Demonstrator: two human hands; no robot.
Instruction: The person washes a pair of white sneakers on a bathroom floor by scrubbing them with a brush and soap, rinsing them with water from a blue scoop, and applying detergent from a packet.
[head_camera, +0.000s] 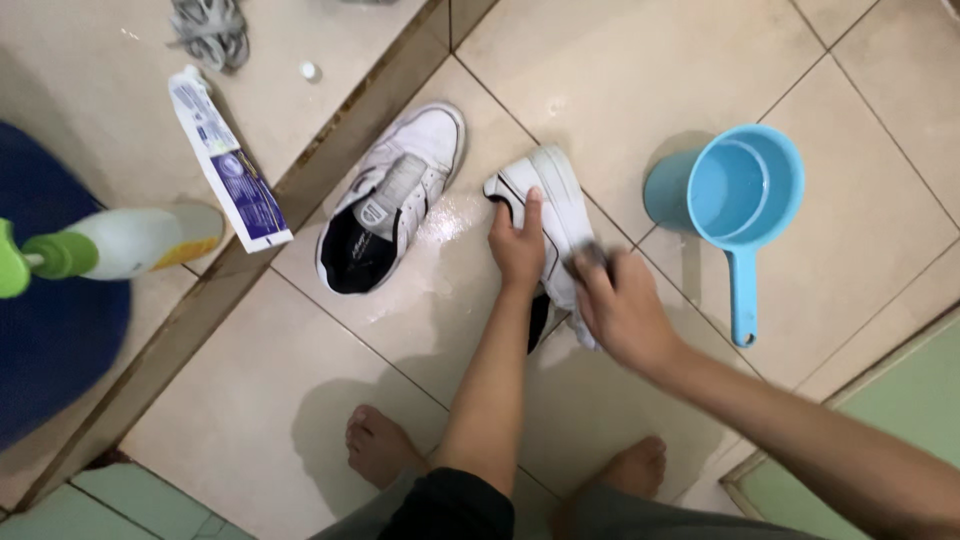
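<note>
From the head view, I see my left hand (517, 245) clamped over the side of a white sneaker (553, 215) that is tipped on its edge on the wet tiled floor (300, 400), thumb lying along its upper side and pointing toward the toe. The shoe's long axis runs from the toe, up and away from that grip, down toward the heel, which sits between my two forearms and is partly hidden.

My right hand (622, 310) is closed around something small and dark at its fingertips; it is blurred, so I cannot tell what it is. That hand touches the shoe's side just beyond the left grip, on the side nearer the heel, so both hands are on the shoe and the right one is nearer the hidden end.

Off to the far side of the left grip lies a second white sneaker (395, 195), upright and apart. Beyond the right hand stands a blue water scoop (735, 195), well apart.
</note>
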